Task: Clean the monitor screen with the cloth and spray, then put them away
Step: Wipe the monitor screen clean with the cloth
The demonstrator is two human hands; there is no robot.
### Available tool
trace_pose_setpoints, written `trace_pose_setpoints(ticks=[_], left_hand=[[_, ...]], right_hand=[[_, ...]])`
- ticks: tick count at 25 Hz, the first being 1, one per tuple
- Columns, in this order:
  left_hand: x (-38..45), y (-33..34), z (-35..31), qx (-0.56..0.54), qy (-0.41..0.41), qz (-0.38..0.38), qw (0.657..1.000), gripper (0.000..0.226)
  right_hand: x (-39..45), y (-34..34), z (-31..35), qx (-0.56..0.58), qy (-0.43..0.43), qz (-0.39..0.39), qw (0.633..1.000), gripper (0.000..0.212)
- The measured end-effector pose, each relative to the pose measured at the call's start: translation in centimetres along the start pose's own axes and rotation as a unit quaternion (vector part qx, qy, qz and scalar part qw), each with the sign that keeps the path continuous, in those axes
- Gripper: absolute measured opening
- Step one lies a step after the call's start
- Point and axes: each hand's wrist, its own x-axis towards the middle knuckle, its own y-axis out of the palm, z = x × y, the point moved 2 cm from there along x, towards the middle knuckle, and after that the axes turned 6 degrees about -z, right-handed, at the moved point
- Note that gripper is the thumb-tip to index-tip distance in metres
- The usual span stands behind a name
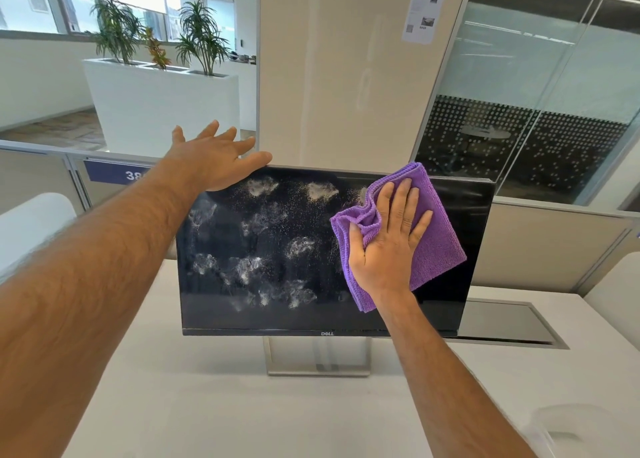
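left hand [214, 159] reaches forward, fingers spread; right hand [388, 235] presses flat, fingers straight.

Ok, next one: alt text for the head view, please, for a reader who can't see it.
A right hand presses a folded purple cloth flat against the upper right of a dark monitor screen on a white desk. White spray patches cover the screen's left and middle. The left hand, fingers spread, rests at the monitor's top left edge.
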Motion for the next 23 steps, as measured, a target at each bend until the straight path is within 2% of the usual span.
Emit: trace_pose_setpoints(ticks=[12, 23], left_hand=[[-0.2, -0.1, -0.1, -0.008, -0.002, -0.005, 1.0, 0.105], [-0.2, 0.0, -0.1, 0.005, -0.003, -0.008, 1.0, 0.095]], right_hand=[[-8.5, 1.5, -1.6, -0.026, -0.006, 0.064, 0.998, 0.078], [-15.0, 2.0, -3.4, -0.059, 0.019, 0.153, 0.986, 0.077]])
